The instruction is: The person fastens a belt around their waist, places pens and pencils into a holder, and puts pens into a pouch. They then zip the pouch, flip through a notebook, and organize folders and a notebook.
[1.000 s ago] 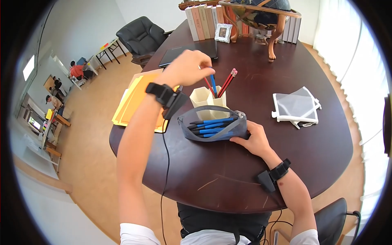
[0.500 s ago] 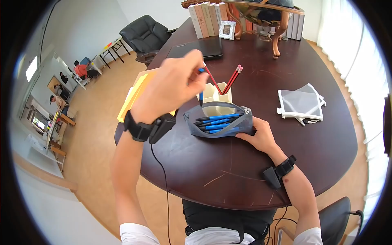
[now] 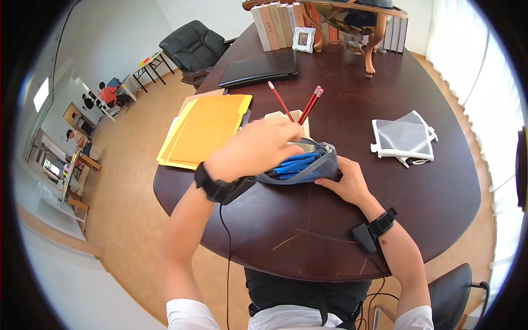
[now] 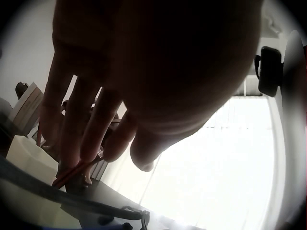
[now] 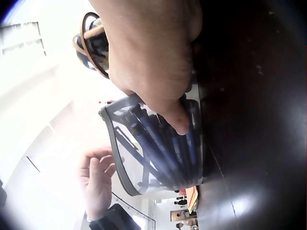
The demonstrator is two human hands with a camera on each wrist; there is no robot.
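My left hand [image 3: 256, 148] is over the grey mesh pouch [image 3: 330, 164], partly covering it and the cream pen holder behind. In the left wrist view that hand [image 4: 105, 86] has its fingers extended and slightly bent, with nothing seen between them. Several blue and black pens [image 3: 300, 164] lie inside the unzipped pouch. Gripping the pouch's right end is my right hand [image 3: 350, 181]; in the right wrist view its thumb presses the mesh over the pens [image 5: 158, 148]. Red pencils [image 3: 312, 103] with pink-and-white ends stand in the holder [image 4: 31, 160].
Yellow folders [image 3: 206, 129] lie left of the holder, with a black laptop [image 3: 258, 69] beyond. White mesh pouches [image 3: 404, 138] lie at the right. Books [image 3: 275, 27], a white frame [image 3: 303, 39] and a globe on a wooden stand [image 3: 370, 49] are at the back. A cable hangs from the left wrist.
My left hand has carried a blue pen from the holder towards the pouch, then moved lower and right; the pen no longer shows in its fingers. My right hand keeps its hold on the pouch.
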